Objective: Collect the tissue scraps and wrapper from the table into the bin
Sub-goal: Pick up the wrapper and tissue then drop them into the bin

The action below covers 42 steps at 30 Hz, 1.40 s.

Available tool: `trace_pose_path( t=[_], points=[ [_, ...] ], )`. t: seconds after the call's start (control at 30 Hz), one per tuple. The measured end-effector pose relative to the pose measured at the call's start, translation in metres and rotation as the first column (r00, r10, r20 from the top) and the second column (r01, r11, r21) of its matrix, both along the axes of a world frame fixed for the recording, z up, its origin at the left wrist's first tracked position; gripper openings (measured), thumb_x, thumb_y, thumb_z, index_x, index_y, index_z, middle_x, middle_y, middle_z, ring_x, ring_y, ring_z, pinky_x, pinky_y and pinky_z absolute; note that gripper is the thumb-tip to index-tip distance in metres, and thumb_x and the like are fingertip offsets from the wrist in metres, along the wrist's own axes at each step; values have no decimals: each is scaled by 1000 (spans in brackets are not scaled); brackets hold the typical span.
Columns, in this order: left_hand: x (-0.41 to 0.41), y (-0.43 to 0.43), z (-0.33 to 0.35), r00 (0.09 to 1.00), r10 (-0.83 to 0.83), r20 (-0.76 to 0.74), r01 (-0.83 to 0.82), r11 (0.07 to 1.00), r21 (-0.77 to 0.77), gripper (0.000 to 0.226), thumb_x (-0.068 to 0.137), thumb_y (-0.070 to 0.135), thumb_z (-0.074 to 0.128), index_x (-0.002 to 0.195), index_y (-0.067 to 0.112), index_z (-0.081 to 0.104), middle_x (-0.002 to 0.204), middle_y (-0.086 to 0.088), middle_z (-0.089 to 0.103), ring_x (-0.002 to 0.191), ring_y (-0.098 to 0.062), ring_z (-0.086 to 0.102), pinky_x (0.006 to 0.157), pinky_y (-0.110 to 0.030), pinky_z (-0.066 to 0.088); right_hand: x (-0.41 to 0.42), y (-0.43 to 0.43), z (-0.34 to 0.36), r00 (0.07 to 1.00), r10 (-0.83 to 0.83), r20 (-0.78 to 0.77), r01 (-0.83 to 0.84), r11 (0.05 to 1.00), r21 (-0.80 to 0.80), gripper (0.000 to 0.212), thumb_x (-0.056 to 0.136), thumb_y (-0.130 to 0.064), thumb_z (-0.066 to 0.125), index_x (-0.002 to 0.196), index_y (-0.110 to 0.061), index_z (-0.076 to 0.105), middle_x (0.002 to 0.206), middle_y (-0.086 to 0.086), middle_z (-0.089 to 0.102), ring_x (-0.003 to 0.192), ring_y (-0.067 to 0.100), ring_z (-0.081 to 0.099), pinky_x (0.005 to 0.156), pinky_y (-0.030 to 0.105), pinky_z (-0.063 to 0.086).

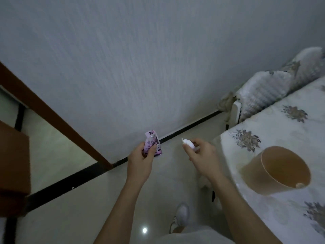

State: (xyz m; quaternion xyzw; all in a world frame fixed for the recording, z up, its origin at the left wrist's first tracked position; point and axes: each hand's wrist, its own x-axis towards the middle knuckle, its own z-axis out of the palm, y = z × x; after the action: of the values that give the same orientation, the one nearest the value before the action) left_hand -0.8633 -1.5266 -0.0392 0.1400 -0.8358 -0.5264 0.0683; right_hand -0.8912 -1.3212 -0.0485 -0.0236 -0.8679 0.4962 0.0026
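My left hand [140, 161] grips a purple patterned wrapper [153, 144], held upright over the floor. To its right, my right hand [202, 156] pinches a small white tissue scrap [188, 143] between its fingertips. A beige round bin [281, 170] stands tilted toward me on the table [263, 124] with the white floral cloth, to the right of my right hand. Something small and pale lies at the bottom of the bin.
A textured grey wall fills the upper view, with a black skirting line along the glossy tiled floor [158, 199]. A brown wooden frame [52, 110] slants at the left. Padded white cushions [263, 90] lie behind the table. My shoe [182, 213] shows below.
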Motion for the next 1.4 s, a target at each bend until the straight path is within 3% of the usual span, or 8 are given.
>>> trace_pose_path(
  t=[0.4, 0.57, 0.77, 0.9, 0.97, 1.13, 1.23, 1.4],
  points=[
    [-161, 99, 22, 937, -347, -27, 348, 937, 21, 24, 94, 22, 62, 73, 12, 59, 64, -3, 59, 58, -7, 46, 54, -19, 36, -105, 76, 36, 952, -266, -149, 275, 961, 41, 22, 91, -48, 61, 95, -29, 71, 79, -15, 68, 69, 5, 62, 63, 33, 52],
    [-200, 154, 15, 836, -549, -5, 549, 835, 32, 18, 93, 24, 64, 79, 13, 65, 71, -2, 67, 65, -15, 60, 61, -25, 45, -98, 123, 35, 869, -482, -117, 486, 874, 14, 17, 91, -44, 62, 97, -31, 71, 80, -15, 70, 68, 4, 64, 63, 31, 52],
    [-220, 233, 18, 578, -816, -27, 816, 577, 25, 19, 94, 23, 64, 76, 20, 59, 65, 9, 61, 57, -5, 51, 58, -28, 40, -57, 167, 47, 661, -730, -170, 748, 658, 86, 14, 93, -41, 62, 98, -29, 68, 82, -14, 68, 71, 2, 63, 59, 23, 50],
    [-219, 279, 20, 371, -927, -47, 928, 369, 51, 28, 96, 32, 60, 84, 7, 56, 70, -8, 60, 63, -26, 56, 59, -41, 45, -25, 182, 48, 478, -867, -145, 875, 454, 167, 11, 92, -41, 62, 96, -32, 67, 80, -16, 65, 73, -1, 59, 60, 17, 43],
    [-211, 298, 21, 274, -960, -54, 961, 271, 58, 33, 97, 26, 60, 78, 2, 47, 61, -3, 50, 54, -18, 45, 53, -33, 37, -7, 184, 46, 402, -904, -149, 905, 368, 212, 11, 92, -38, 63, 96, -29, 67, 80, -15, 64, 72, 1, 57, 58, 17, 40],
    [-190, 321, 18, 62, -996, -69, 986, 71, -147, 36, 94, 24, 63, 67, 28, 40, 56, 8, 46, 53, -9, 43, 49, -23, 31, 33, 178, 35, 269, -950, -158, 936, 219, 277, 15, 91, -40, 60, 99, -29, 65, 86, -11, 66, 78, 12, 58, 65, 34, 48],
    [-185, 331, 12, -101, -994, -49, 922, -75, -379, 22, 93, 27, 60, 74, 24, 49, 65, 8, 50, 60, -10, 45, 54, -31, 38, 46, 175, 30, 230, -959, -164, 929, 166, 330, 25, 88, -45, 53, 102, -28, 64, 94, -10, 65, 87, 14, 59, 71, 37, 51],
    [-177, 344, 6, -198, -980, 7, 757, -158, -634, 14, 92, 30, 57, 86, 18, 56, 79, 2, 59, 76, -22, 54, 55, -34, 37, 50, 172, 23, 211, -964, -162, 906, 131, 403, 24, 89, -38, 59, 109, -26, 65, 111, -4, 66, 110, 20, 59, 80, 36, 52]
  ],
)
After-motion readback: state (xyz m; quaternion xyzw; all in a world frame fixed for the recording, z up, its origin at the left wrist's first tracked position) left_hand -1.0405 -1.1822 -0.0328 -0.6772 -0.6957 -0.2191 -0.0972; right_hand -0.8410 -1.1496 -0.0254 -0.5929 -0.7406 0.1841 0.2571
